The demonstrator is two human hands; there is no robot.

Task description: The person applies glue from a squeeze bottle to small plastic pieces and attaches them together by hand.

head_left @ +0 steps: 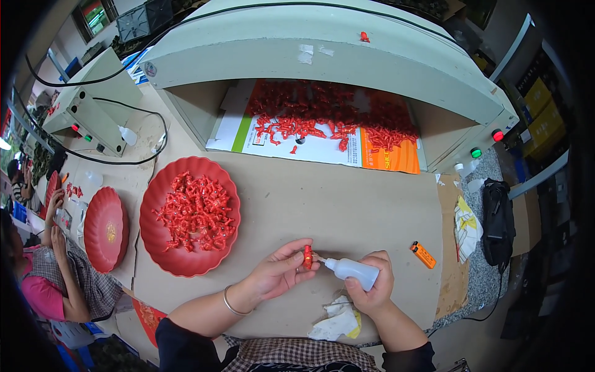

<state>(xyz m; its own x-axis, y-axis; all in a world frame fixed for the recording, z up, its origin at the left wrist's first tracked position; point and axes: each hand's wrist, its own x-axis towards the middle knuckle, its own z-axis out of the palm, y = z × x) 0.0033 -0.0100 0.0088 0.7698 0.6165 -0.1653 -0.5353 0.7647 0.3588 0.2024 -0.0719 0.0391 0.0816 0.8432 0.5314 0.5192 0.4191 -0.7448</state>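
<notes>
Between the fingers and thumb of my left hand (282,271) is a small shiny red figurine (307,256), held upright. My right hand (376,286) grips a translucent white squeeze bottle (353,273), tilted so that its narrow nozzle points left. The nozzle tip meets the figurine or stops just short of it; I cannot tell which. To the left of my left hand stands a scalloped red plate (150,226) heaped with similar red figurines (198,211). A crumpled white and yellow cloth (334,321) lies below my hands, near the table's front edge.
A pale cabinet (322,53) spans the back, with many red pieces (310,111) on printed card inside it. An orange lighter (423,255) lies at right, near a black pouch (498,223) with a cord. At left are another red plate (99,232) and a seated co-worker (56,279).
</notes>
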